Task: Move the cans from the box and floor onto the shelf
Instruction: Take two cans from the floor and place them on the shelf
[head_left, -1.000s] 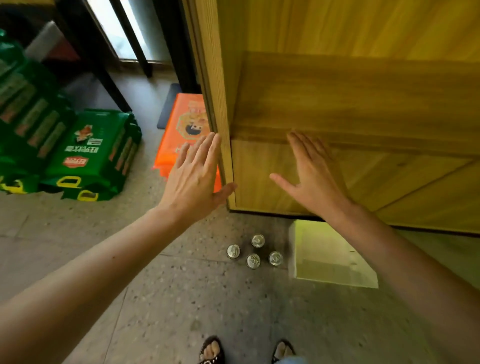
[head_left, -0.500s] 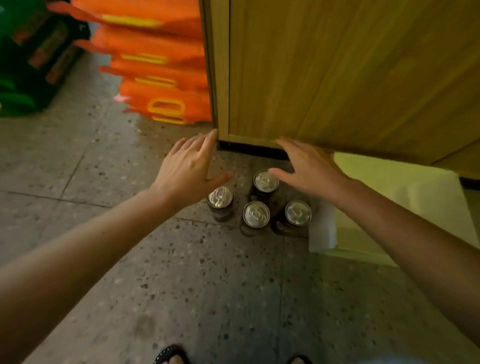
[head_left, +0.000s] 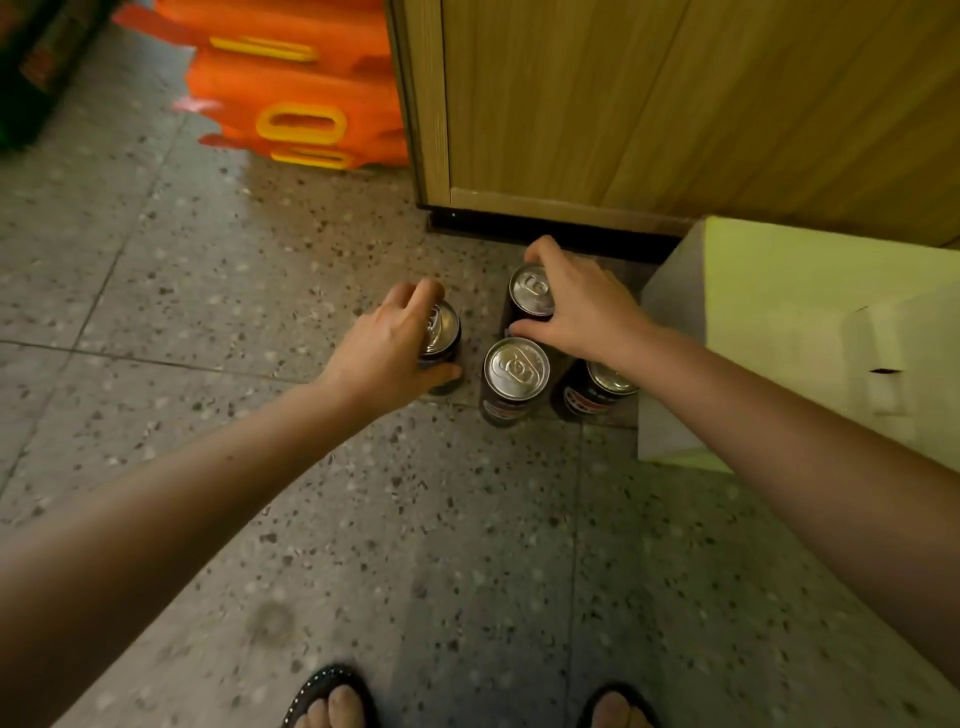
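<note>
Both hands have dropped from open hover onto cans on the floor: left hand (head_left: 387, 353) grips the left can (head_left: 441, 338), right hand (head_left: 582, 306) grips the far can (head_left: 530, 291). Two more cans (head_left: 515, 371) stand just left of the box (head_left: 779, 322).

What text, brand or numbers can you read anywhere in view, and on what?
None can be read.
Front dark can with silver lid: red and white label band, lettering blurred.
Right dark can beside the pale green box: red and white label, unreadable.
Stacked orange packs: yellow shapes only, no legible words.
Dark green packs: blurred.
</note>
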